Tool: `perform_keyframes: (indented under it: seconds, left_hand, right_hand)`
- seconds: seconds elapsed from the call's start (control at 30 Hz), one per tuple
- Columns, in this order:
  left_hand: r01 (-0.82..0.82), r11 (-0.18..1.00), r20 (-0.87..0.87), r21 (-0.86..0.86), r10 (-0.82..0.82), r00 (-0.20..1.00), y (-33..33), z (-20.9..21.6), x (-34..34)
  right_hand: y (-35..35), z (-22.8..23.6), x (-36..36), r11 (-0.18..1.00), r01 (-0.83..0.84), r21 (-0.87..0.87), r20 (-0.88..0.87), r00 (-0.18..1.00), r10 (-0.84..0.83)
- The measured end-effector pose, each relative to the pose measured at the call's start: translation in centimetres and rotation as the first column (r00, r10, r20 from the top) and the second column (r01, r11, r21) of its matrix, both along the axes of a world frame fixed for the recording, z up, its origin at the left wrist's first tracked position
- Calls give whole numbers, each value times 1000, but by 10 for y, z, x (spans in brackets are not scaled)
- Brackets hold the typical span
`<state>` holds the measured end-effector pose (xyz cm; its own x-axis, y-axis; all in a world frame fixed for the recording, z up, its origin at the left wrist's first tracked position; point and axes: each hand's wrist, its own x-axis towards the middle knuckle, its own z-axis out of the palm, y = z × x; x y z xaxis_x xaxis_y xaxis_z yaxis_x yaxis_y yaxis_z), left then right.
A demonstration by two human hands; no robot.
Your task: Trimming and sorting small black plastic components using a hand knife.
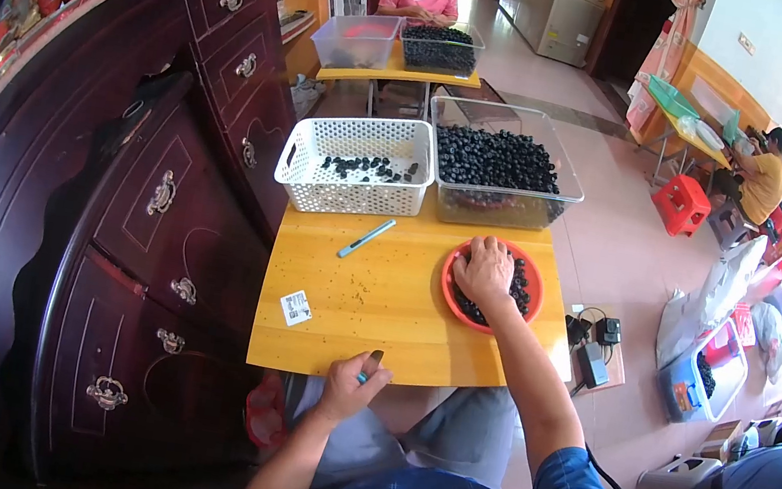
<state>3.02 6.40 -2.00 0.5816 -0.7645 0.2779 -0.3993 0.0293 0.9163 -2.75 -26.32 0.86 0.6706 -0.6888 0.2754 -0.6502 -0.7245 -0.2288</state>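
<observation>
Cabinet of dark wood, with metal handles, fills the left side. Next comes a yellow table. A white label lies near its left edge, and a white basket at the back holds a scattering of black pieces. At the near edge, the left hand has its fingers closed around a small knife, tip upward. Crumbs dot the wood beyond it, and a slim blue tool lies slantwise near the basket. A clear tub beside the basket is heaped with more black pieces. In front of it, the right hand reaches into a red bowl of these pieces, fingers bent downward; whether they grip any, I cannot tell. Farther right, black adapters sit beside the table, then a red stool.
</observation>
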Motion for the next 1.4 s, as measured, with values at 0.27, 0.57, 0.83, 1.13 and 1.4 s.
perform_keyframes:
  seconds: [0.27,0.57,0.83,1.13,1.4]
  left_hand:
    - [26,1000,34,14,-26,999,0,2,3]
    - [25,999,53,32,-26,998,2,6,3]
    - [23,998,44,52,-26,999,3,5,3]
    - [23,998,37,52,-25,999,2,0,4]
    - [38,997,16,68,-39,999,4,0,5]
  right_hand:
    - [-4,-8,1,1000,11,-7,34,999,-10]
    - [1,-7,0,1000,20,-21,49,999,-19]
    - [0,-7,-2,997,62,39,35,997,-64]
    - [-12,-11,0,996,83,24,13,996,-83]
    - [-16,-11,2,997,54,57,-21,998,-52]
